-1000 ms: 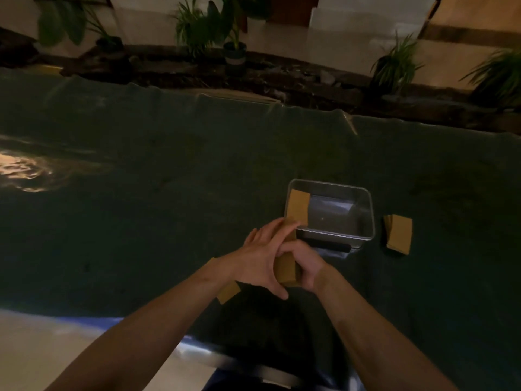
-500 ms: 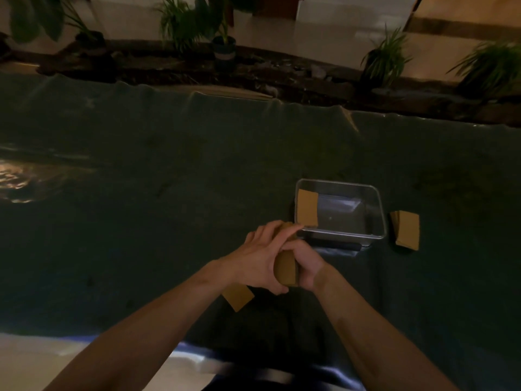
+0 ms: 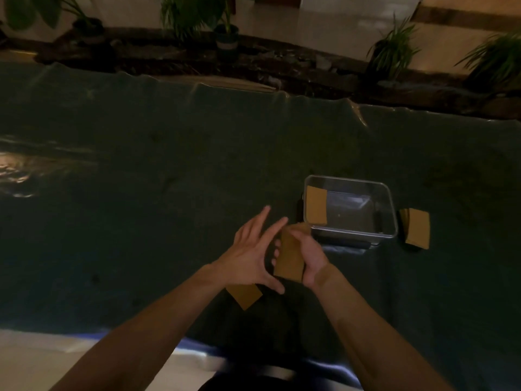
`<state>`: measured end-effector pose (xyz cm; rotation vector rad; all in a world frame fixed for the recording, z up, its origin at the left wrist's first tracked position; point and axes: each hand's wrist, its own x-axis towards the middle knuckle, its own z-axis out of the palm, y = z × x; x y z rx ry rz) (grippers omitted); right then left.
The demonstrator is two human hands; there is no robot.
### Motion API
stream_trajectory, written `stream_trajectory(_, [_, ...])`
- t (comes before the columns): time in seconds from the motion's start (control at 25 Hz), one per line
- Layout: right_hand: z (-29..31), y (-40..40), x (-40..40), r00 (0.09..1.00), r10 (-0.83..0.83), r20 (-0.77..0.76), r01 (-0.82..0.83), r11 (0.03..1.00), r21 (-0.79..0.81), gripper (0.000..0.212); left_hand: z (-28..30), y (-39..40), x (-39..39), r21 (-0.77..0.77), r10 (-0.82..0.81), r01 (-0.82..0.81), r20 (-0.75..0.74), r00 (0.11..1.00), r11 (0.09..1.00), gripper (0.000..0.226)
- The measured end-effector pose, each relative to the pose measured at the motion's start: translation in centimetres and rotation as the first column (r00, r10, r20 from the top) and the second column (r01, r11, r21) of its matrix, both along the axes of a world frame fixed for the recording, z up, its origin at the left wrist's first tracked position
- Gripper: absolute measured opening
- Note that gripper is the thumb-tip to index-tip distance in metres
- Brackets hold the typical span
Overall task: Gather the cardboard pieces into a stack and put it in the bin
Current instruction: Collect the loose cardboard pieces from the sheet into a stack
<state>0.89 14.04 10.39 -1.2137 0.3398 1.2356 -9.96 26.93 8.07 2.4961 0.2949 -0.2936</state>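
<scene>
My right hand (image 3: 308, 253) grips a small stack of brown cardboard pieces (image 3: 290, 256) just in front of the clear plastic bin (image 3: 390, 210). My left hand (image 3: 251, 251) hovers beside the stack with its fingers spread, holding nothing. One cardboard piece (image 3: 316, 205) lies inside the bin against its left wall. Another loose piece (image 3: 244, 295) lies on the dark cloth under my left wrist. A further small pile of cardboard (image 3: 417, 228) sits on the cloth to the right of the bin.
A dark green cloth (image 3: 141, 193) covers the table, with its near edge by my body. Potted plants (image 3: 225, 29) and a dark border run along the far side. The light is dim.
My left hand has opened and drawn back from the stack, which it was clasping before. The right hand keeps hold of the stack. The camera view has shifted a little.
</scene>
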Motion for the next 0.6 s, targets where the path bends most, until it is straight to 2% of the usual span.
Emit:
stream_trajectory(0.12, [-0.7, -1.4, 1.7, 0.980, -0.184, -0.081, 0.184, 0.983, -0.001, 0.034, -4.9, 2.5, -3.6, 0.149, 0.229, -0.193, -0.291, 0.929, 0.970, 0.127])
stream_trajectory(0.2, [-1.1, -2.0, 2.2, 0.976, -0.200, -0.081, 0.199, 0.980, -0.012, 0.040, -7.3, 2.1, -5.8, 0.209, 0.302, -0.232, -0.429, 0.851, 0.950, 0.117])
stream_trajectory(0.36, [-1.9, -2.4, 1.9, 0.974, -0.207, -0.092, 0.205, 0.978, -0.026, 0.047, -8.8, 0.0, -7.0, 0.293, 0.336, -0.233, -0.380, 0.862, 0.927, 0.104])
stream_trajectory(0.6, [-2.6, -2.8, 1.3, 0.977, -0.188, -0.104, 0.182, 0.981, -0.065, 0.049, -9.2, -0.3, -5.7, 0.291, 0.416, -0.327, -0.340, 0.843, 0.899, 0.094])
